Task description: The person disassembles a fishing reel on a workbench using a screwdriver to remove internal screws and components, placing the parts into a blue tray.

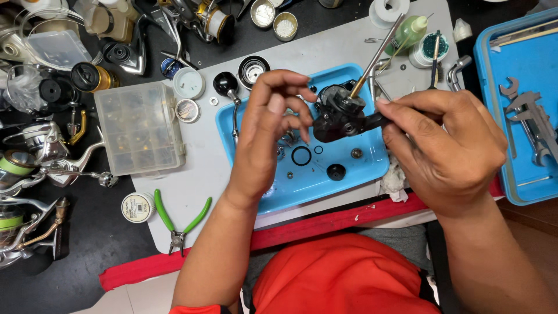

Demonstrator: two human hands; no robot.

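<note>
Two hands met above the blue tray (372,168) at the middle of the desk (192,180); the right hand (447,145) clenched the stem of a black fishing reel body (340,113), holding it clear of the tray; the left hand (273,125) curled beside it, fingertips pinched together near the body's side, though whether they held a small part could not be told; a thin brush (381,49) rose from the top of the body toward the desk's far edge. Small rings and a black cap (336,171) lay loose in the tray below; a clear compartment box (139,128) sat left of the tray, green-handled pliers (179,224) near the front edge. By the look of it, the step was servicing the stripped reel body; any following move would call for steady support from the right hand and a fine fingertip grip.
</note>
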